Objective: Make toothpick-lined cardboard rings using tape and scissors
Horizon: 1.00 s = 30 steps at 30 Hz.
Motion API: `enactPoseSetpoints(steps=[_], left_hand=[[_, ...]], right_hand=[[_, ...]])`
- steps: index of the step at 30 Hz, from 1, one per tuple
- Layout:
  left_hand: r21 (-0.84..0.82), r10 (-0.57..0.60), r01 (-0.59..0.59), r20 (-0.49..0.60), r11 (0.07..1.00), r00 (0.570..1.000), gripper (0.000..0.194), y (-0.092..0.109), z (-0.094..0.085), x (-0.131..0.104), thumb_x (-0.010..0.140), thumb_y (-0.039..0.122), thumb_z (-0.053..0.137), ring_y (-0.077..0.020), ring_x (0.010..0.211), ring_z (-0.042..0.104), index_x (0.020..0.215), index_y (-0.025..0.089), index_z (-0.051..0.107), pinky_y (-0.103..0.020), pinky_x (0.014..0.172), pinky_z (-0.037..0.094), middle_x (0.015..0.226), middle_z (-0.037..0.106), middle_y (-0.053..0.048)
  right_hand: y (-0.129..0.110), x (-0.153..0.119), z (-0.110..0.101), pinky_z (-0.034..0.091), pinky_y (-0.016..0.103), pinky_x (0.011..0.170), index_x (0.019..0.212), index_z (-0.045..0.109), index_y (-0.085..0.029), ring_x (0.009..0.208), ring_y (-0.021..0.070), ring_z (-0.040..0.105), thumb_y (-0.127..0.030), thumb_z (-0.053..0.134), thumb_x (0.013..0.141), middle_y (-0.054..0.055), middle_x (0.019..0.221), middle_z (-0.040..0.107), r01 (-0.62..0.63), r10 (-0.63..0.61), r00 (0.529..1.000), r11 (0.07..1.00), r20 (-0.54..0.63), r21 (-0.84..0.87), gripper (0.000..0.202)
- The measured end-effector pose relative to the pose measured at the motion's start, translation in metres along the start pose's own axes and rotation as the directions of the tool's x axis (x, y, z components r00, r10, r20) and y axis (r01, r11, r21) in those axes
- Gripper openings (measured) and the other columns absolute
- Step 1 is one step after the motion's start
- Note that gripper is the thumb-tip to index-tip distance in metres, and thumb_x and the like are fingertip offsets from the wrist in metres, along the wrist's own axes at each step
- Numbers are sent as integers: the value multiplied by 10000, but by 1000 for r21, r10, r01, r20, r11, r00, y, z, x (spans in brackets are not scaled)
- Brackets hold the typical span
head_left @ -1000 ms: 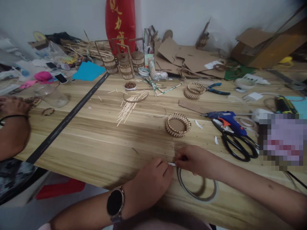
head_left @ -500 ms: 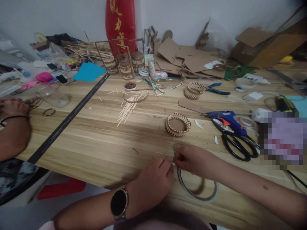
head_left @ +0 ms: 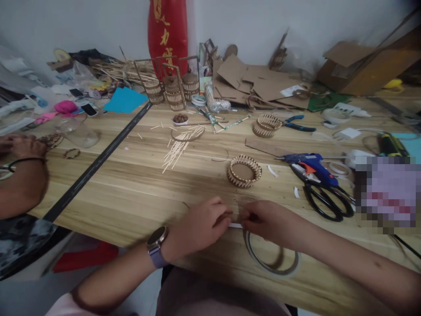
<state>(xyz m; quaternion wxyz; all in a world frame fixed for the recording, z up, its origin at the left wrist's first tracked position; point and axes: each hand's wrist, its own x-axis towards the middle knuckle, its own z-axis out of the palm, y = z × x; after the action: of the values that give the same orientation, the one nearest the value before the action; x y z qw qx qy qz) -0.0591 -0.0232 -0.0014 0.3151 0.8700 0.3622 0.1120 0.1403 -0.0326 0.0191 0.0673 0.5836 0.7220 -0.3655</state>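
My left hand [head_left: 205, 224], below a wristwatch, is closed with its fingertips at one end of a short white strip [head_left: 236, 225], which looks like tape. At the strip's other end, my right hand [head_left: 271, 221] is pinched shut; its fingertips are partly hidden. Beneath my right hand lies a thin grey, pale-edged hoop [head_left: 274, 272], its upper part covered by the hand. Just beyond both hands stands a small round basket [head_left: 244, 171] of short wooden sticks around a brown base.
Black-handled scissors [head_left: 329, 199] and a blue glue gun [head_left: 311, 164] lie to the right. Further back are a second stick basket [head_left: 267, 125], pliers [head_left: 299, 123] and loose sticks [head_left: 177, 149]. Another person's hand [head_left: 28, 149] rests at the far left.
My left hand has shifted left, away from my right hand, and its wrist has turned. More of the white strip shows between them. My right hand has hardly moved.
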Motion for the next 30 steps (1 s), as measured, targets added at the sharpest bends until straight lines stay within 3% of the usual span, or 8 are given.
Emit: enactPoseSetpoints(steps=[4,9,16,23,30], left_hand=[[-47,-48,55,149,997,988,190,4,-6,10,889,234,526,-145,699,579,853,168,701,-245,610,384,769,658,-11],[-162,-20,66,269,985,963,257,9,-4,22,846,196,491,-139,635,578,914,179,738,-240,547,329,748,705,-9],[-227,24,45,290,973,957,197,13,2,31,795,158,486,-123,632,543,766,160,681,-214,537,312,665,638,13],[-326,-44,171,363,930,931,185,10,4,32,769,196,488,-115,569,542,653,165,629,-220,526,328,599,612,21],[-398,-60,173,280,901,958,173,11,6,30,769,235,516,-100,542,482,620,169,575,-216,504,294,554,529,43]], right_hand=[[1,-6,1,317,233,540,743,662,-196,606,137,547,-200,522,831,2,675,666,5,-5,999,1000,-54,-8,166],[-6,-15,1,307,247,554,770,671,-202,634,153,568,-216,523,839,28,731,697,-41,34,994,997,-108,-67,164],[-10,-22,2,334,253,586,831,680,-185,700,179,609,-200,524,849,69,820,717,-81,67,991,989,-116,-121,157],[-10,-25,5,324,236,537,777,678,-194,621,161,607,-152,521,835,43,731,707,-29,0,982,988,-186,-151,172],[-5,-36,4,355,257,527,790,646,-217,581,169,625,-186,438,896,30,691,705,99,-128,961,987,-247,-127,236]])
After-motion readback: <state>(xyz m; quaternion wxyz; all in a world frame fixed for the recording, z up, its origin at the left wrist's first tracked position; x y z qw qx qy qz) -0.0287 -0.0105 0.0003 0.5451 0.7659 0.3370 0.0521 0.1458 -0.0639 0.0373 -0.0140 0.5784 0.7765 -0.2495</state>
